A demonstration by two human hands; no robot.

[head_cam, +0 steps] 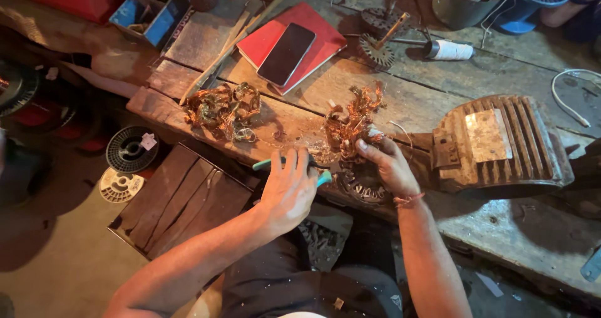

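Observation:
My left hand (289, 189) grips a cutting tool with teal handles (323, 179), its jaws pointing right toward a bunch of copper winding wire (350, 124). My right hand (389, 163) pinches the lower end of that copper bunch, just above a round metal stator core (360, 186) at the bench's front edge. A second heap of tangled copper wire (222, 110) lies to the left on the worn wooden bench (413, 99).
A ribbed motor housing (501, 143) lies right of my hands. A dark phone (287, 54) rests on a red notebook (325, 36). Behind are a white thread spool (452, 50), fan-like metal parts (377, 50) and a blue box (153, 17). Wire reels (130, 149) sit on the floor.

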